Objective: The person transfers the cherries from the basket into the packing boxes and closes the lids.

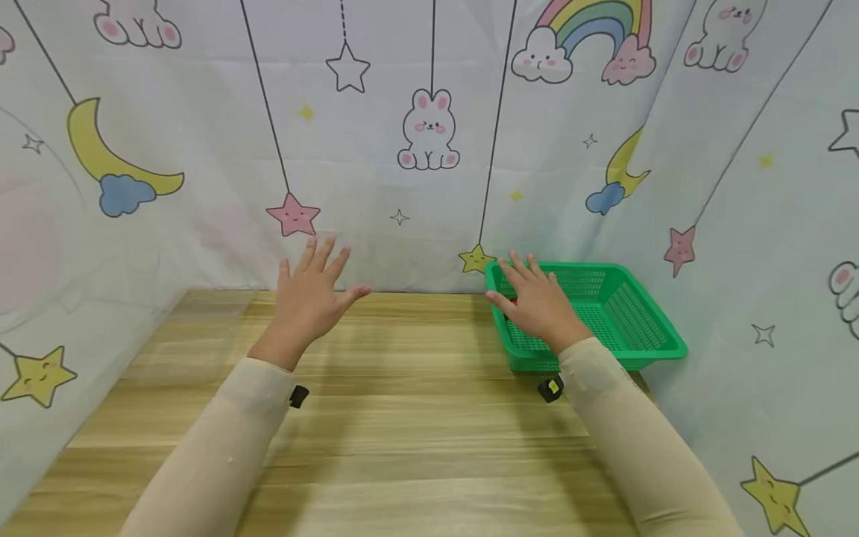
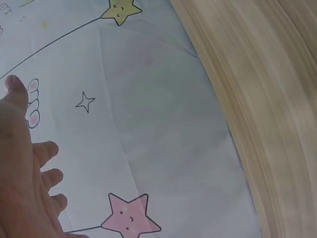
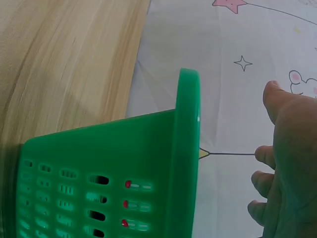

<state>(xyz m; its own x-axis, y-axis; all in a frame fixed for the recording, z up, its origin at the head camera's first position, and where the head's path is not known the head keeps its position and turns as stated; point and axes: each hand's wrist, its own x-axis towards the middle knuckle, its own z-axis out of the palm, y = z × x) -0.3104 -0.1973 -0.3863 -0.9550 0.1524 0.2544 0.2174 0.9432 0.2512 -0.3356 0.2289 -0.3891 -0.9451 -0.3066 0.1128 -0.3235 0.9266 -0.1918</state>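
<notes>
My left hand (image 1: 310, 302) is held up over the left part of the wooden table (image 1: 403, 432), fingers spread and holding nothing. In the left wrist view that hand (image 2: 22, 173) shows at the left edge against the printed cloth. My right hand (image 1: 537, 302) overlaps the near left side of a green plastic basket (image 1: 644, 298) in the head view, its fingers spread too. The right wrist view has the hand (image 3: 297, 158) apart from the basket's rim (image 3: 187, 148). Something red (image 1: 513, 301) inside the basket is mostly hidden behind the right hand; bits of red show through the slots.
A white cloth (image 1: 376, 164) printed with stars, moons and rabbits hangs behind the table and along both sides. Both sleeves carry a small dark block (image 1: 299, 396) near the wrist. The basket stands at the table's back right, close to the cloth.
</notes>
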